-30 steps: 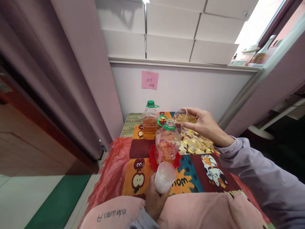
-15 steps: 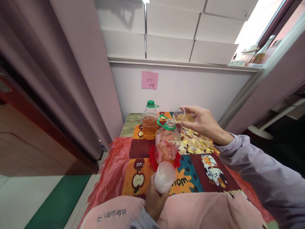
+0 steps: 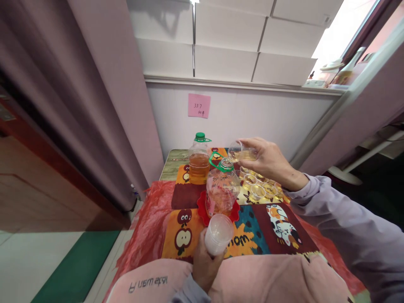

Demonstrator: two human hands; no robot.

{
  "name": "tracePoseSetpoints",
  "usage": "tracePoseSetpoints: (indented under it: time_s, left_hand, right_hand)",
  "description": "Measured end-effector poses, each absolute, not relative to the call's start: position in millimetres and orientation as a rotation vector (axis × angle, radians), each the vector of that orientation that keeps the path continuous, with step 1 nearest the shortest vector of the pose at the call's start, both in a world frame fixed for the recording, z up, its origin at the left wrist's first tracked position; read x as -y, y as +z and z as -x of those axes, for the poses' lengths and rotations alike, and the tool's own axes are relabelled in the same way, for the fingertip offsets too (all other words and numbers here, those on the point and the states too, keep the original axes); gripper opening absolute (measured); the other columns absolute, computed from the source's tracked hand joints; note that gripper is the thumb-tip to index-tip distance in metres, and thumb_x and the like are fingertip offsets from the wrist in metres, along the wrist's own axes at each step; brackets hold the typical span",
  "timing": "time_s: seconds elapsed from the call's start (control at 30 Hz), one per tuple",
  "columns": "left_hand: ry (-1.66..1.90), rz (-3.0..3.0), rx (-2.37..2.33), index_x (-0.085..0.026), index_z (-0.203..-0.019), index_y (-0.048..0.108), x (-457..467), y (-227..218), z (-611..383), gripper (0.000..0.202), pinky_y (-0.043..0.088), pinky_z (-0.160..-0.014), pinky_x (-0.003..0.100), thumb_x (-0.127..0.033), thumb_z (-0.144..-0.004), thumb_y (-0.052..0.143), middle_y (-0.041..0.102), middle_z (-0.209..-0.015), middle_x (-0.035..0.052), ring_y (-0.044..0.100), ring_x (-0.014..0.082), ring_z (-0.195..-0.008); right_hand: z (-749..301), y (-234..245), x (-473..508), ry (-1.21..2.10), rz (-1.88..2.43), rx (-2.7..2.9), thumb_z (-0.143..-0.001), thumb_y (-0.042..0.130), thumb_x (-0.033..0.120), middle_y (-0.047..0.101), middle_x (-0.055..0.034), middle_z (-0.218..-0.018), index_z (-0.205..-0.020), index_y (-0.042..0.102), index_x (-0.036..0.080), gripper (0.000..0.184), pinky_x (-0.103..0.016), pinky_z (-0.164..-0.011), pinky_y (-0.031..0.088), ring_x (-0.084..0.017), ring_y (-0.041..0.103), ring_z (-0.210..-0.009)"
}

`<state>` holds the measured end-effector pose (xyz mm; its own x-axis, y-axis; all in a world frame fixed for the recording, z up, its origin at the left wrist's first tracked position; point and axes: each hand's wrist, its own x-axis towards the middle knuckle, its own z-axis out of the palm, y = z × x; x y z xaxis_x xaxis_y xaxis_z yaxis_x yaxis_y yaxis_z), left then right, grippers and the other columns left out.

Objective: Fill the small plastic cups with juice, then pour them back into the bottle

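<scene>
My right hand (image 3: 268,162) grips a small clear cup (image 3: 237,152) of yellow liquid, tipped on its side with its mouth over the open neck of a big clear oil bottle (image 3: 221,189). That bottle has a green collar and stands on a red dish (image 3: 234,213). My left hand (image 3: 203,265) is closed round a stack of clear plastic cups (image 3: 217,234), held low near my lap. Several small filled cups (image 3: 258,190) sit on the table below my right hand.
A second oil bottle (image 3: 198,162) with a green cap stands at the back of the table. A patterned cloth (image 3: 252,235) covers the table over red plastic sheet (image 3: 148,227). A pink note (image 3: 198,105) hangs on the wall. A curtain (image 3: 94,105) hangs at left.
My right hand has lifted slightly and tipped the small cup further over the bottle's neck. My left hand has stayed still with the cup stack.
</scene>
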<state>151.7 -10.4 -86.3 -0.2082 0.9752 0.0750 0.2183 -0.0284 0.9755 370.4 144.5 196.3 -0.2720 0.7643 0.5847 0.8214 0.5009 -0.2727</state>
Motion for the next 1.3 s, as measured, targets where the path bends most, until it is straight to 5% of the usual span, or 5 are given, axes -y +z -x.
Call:
tracePoseSetpoints:
  time_s: [0.77, 1.07, 1.3]
  left_hand:
    - [1.319, -1.279, -1.523, -0.020, -0.111, 0.067, 10.6, -87.1, -151.2, 0.051, 0.064, -0.088, 0.048, -0.033, -0.063, 0.080, 0.080, -0.096, 0.0086, 0.078, 0.0314, -0.091]
    - [1.299, -1.299, -1.525, -0.019, -0.116, 0.067, 10.8, -82.7, -150.5, 0.055, 0.064, -0.088, 0.047, -0.034, -0.065, 0.080, 0.081, -0.100, 0.0098, 0.078, 0.0306, -0.093]
    - [1.296, -1.333, -1.536, -0.020, -0.110, 0.068, 10.2, -83.9, -150.1, 0.048, 0.064, -0.082, 0.045, -0.036, -0.067, 0.080, 0.079, -0.092, 0.0073, 0.076, 0.0300, -0.086]
  right_hand:
    - [-363.0, 200.4, -149.7, -0.321, 1.163, 2.215, -0.081, 0.071, 0.012, 0.076, -0.0117, -0.141, -0.142, 0.073, 0.024, 0.062, -0.053, -0.109, 0.058, -0.034, 0.073, -0.127]
    - [-357.1, 202.6, -149.1, -0.462, 1.063, 2.324, -0.086, 0.063, 0.000, 0.072, -0.0070, -0.150, -0.146, 0.070, 0.031, 0.068, -0.063, -0.126, 0.042, -0.033, 0.064, -0.142]
    - [-358.3, 214.3, -136.2, -0.452, 0.944, 2.405, -0.103, 0.057, 0.009, 0.066, 0.0019, -0.159, -0.146, 0.069, 0.040, 0.055, -0.062, -0.139, 0.024, -0.027, 0.051, -0.157]
